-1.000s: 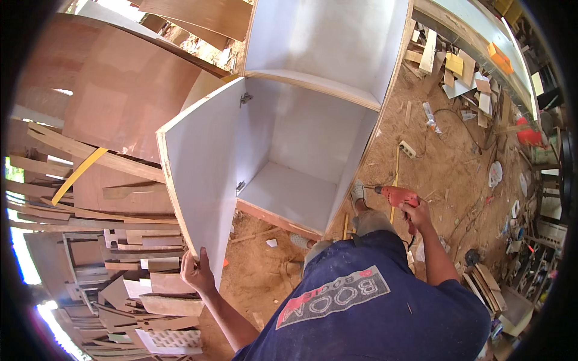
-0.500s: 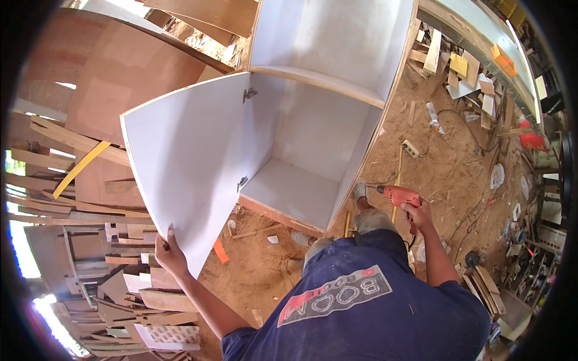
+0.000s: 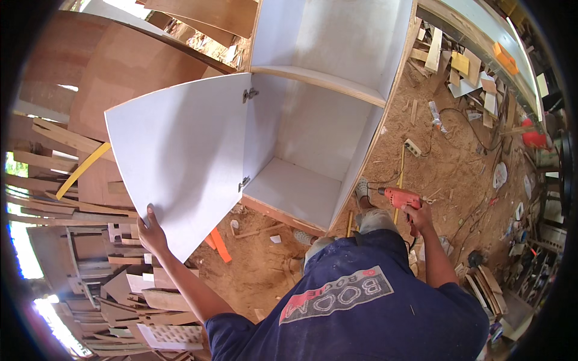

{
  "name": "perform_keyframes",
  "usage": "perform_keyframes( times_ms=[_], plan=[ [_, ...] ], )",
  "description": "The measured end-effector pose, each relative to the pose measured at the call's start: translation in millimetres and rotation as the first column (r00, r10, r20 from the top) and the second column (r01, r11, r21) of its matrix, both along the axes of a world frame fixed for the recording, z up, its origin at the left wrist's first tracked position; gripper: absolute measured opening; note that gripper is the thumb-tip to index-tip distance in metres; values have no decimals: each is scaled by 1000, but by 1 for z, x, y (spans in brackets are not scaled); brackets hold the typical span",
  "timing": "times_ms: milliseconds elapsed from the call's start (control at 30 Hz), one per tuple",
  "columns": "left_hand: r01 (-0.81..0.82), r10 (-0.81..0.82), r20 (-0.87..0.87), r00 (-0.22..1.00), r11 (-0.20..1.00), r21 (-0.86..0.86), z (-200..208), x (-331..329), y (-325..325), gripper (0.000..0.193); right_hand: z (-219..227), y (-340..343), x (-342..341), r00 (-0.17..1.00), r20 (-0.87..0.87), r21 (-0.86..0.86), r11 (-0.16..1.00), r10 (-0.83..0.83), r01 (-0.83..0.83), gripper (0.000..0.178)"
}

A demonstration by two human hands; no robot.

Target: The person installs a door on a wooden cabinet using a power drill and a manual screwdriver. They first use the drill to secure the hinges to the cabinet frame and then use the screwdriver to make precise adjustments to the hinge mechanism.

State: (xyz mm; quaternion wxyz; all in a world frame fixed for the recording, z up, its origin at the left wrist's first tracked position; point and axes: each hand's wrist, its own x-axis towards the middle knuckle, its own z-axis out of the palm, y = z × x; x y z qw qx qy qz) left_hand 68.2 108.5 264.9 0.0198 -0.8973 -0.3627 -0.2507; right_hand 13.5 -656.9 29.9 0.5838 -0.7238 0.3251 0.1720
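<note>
My left hand [image 3: 153, 234] grips the outer edge of a pale grey cabinet door [image 3: 186, 144], thumb on its inner face. Two metal hinges, an upper one [image 3: 250, 94] and a lower one [image 3: 243, 183], join the door to a tall wooden cabinet [image 3: 295, 189] with pale inner faces. The door stands wide open, and the lower compartment behind it holds nothing that I can see. Off to the right of the cabinet, my right hand [image 3: 419, 217] is wrapped round the handle of a red power drill [image 3: 402, 197]. Its nose points left, toward the cabinet side, apart from it.
A socket strip [image 3: 412, 147] with cords lies on the sandy floor right of the cabinet. Wood offcuts [image 3: 466, 66] lie heaped at the upper right. Brown boards [image 3: 132, 78] and stacked wood strips [image 3: 72, 204] line the left. An orange strip [image 3: 220, 244] lies near the door's lower edge.
The door has swung further out to the left, with my left hand moving along on its edge. My right hand and the drill have stayed nearly in place.
</note>
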Motion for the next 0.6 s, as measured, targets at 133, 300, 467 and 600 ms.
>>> perform_keyframes(
  times_ms=[133,300,467,600],
  plan=[
    [-77,73,-77,994,996,-51,5,12,-5,86,-6,-4,-7,997,65,40,999,-29,27,29],
    [-134,97,174,980,967,219,5,14,-34,68,15,0,-7,998,8,11,998,-60,60,29],
    [444,121,604,788,568,-693,-73,-7,-79,23,49,19,2,982,184,8,999,-41,40,32],
    [253,256,152,955,-426,-869,-171,-16,-182,42,98,48,23,977,202,45,997,-68,60,34]
  ],
)
